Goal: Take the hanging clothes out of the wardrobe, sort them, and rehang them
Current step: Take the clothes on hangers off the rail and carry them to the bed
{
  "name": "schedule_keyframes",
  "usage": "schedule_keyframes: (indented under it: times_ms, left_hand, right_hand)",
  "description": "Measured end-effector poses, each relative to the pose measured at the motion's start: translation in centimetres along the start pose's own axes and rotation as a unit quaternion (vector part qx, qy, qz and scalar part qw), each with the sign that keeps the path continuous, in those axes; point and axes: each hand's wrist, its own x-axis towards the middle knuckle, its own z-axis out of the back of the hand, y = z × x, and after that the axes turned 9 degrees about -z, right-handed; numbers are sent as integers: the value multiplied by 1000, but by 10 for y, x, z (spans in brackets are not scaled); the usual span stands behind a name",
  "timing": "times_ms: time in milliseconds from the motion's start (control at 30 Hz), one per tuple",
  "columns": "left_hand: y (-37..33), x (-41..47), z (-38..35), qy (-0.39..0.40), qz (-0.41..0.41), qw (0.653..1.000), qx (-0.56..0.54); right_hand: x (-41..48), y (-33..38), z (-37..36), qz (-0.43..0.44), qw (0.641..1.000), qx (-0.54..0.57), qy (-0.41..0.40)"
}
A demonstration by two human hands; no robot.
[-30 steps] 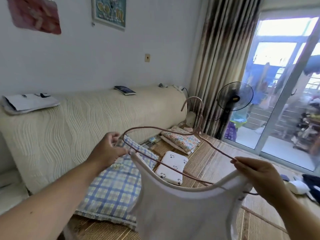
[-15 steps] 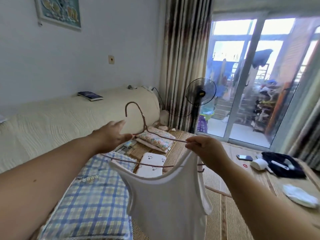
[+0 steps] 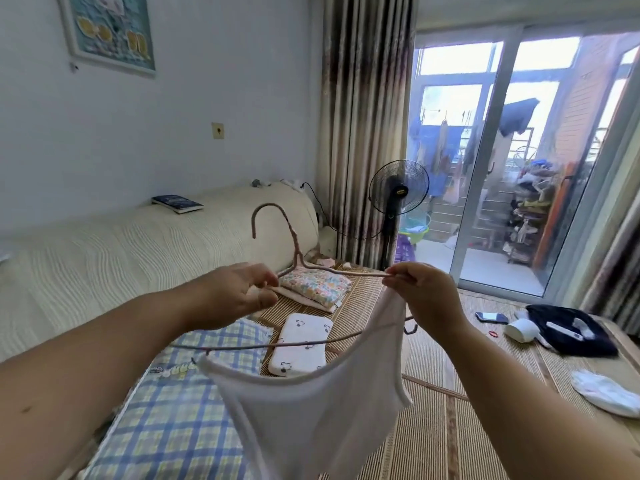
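Head view: over the bed (image 3: pixel 450 445) a pink wire hanger (image 3: pixel 294 243) is held between both hands. The left hand (image 3: pixel 239 292) has its fingers curled round the wire near the neck, and the right hand (image 3: pixel 427 297) pinches the far arm together with one strap of the white vest top (image 3: pixel 311 407). The other strap meets the lower bar, clear of both hands — hooked or not, I cannot tell. If it isn't, easing that pinch could let the top slide off.

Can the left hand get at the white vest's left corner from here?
Probably yes. The left hand holds the hanger just above that corner of the white vest, with nothing between them; it must release the wire first.
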Motion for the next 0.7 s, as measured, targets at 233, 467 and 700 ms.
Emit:
schedule_keyframes:
  times_ms: [233, 467, 700]
  left_hand:
    - [-15, -1, -16, -137, -4, 988, -78]
    - [-25, -4, -12, -118, -3, 984, -131]
    - [-18, -11, -7, -120, 45, 983, -130]
  right_hand:
    - [2, -6, -10, 38, 991, -48, -121]
    - [15, -12, -13, -178, 979, -82, -47]
    - [12, -19, -8, -290, 890, 287, 205]
